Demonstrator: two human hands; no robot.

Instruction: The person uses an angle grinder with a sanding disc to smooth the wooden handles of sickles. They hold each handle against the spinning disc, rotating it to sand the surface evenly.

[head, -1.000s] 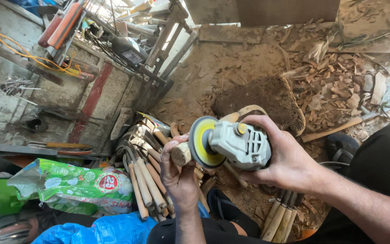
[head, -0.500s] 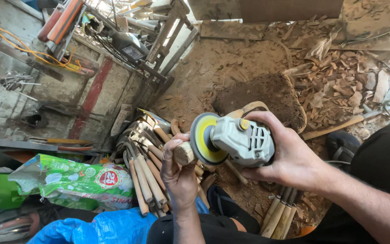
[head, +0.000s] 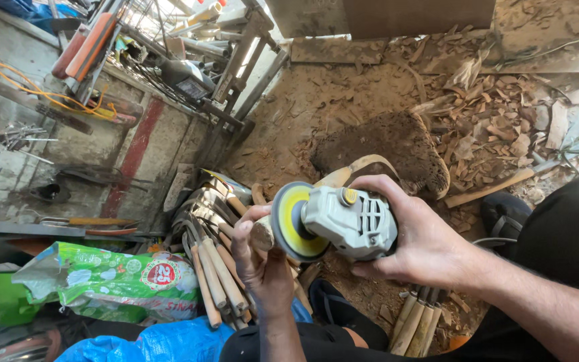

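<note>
I have my right hand [head: 423, 245] wrapped tight around the grey body of the angle grinder [head: 340, 221], disc face turned toward nine o'clock so its yellow sanding pad [head: 293, 221] meets the work square on. My left hand [head: 259, 258] comes up from six o'clock with its fingers closed around a short wooden handle [head: 261, 233], its pale cut end pushed up against the pad; I judge the grip sits just below the end so the fingers stay off the disc. At eight o'clock a bundle of similar wooden handles [head: 212, 268] leans within reach, a green printed bag [head: 112, 281] beside it. Wood shavings [head: 497, 121] litter the floor toward one o'clock.
</note>
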